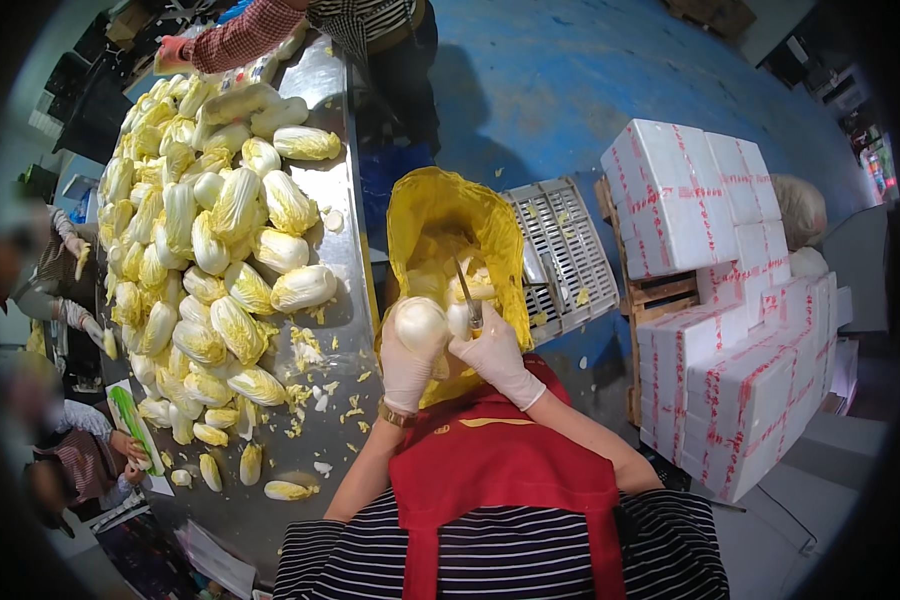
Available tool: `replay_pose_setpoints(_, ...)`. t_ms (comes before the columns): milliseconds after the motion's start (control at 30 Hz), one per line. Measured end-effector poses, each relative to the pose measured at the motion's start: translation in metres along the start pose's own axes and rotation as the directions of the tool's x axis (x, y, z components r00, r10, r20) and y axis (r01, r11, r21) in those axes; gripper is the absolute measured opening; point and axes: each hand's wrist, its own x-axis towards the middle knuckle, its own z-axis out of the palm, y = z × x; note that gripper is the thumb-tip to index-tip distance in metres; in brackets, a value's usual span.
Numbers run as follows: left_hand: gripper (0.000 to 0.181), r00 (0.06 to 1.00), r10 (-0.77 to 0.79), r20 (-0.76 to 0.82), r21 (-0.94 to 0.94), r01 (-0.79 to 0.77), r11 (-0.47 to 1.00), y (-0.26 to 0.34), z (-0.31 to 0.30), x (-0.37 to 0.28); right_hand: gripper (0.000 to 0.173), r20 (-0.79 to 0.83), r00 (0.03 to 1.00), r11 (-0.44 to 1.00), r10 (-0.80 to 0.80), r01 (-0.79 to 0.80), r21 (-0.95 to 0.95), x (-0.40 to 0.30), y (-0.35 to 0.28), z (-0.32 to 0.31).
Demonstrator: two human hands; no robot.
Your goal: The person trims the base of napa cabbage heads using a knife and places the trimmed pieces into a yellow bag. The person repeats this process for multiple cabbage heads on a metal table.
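Note:
In a white glove, my left hand (407, 375) grips a napa cabbage (420, 324), its pale rounded end turned up towards me. My right hand (499, 358), gloved too, holds a knife (466, 285) by its handle, the blade pointing away from me. Both hands are over the near side of an open yellow bag (420, 199). Cabbage trimmings (474, 279) lie inside the bag, partly hidden by the knife and hands. To the left, a big heap of napa cabbages (232, 202) covers much of a metal table (311, 427).
Leaf scraps (307, 352) litter the table near its edge. Right of the bag lies a grey plastic crate (570, 255). White taped boxes (750, 375) are stacked on a wooden pallet (664, 289). Other people work across the table and at its far end, one sleeve (247, 37) reaching over it.

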Motion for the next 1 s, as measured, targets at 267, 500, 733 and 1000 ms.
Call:
replay_pose_setpoints(267,0.078,0.971,0.179,0.156,-0.187,-0.149,0.971,0.002,-0.026,-0.005,0.042,-0.029,0.998,0.997,0.048,-0.050,-0.065,0.031,0.023,0.002)
replay_pose_setpoints(500,0.079,0.924,-0.188,0.333,-0.742,0.380,0.553,-0.010,-0.032,-0.001,0.050,-0.003,0.999,0.981,0.045,-0.045,-0.188,0.034,0.025,-0.016)
replay_pose_setpoints(733,0.081,0.883,-0.147,0.446,-0.713,0.450,0.538,-0.038,-0.017,0.003,0.042,0.514,0.835,0.864,0.196,-0.395,0.313,0.013,-0.006,-0.004)
replay_pose_setpoints(1000,0.067,0.911,-0.130,0.392,-0.522,0.337,0.784,-0.032,-0.033,0.006,0.046,0.365,0.920,0.969,0.139,-0.202,0.140,0.008,0.021,0.005)
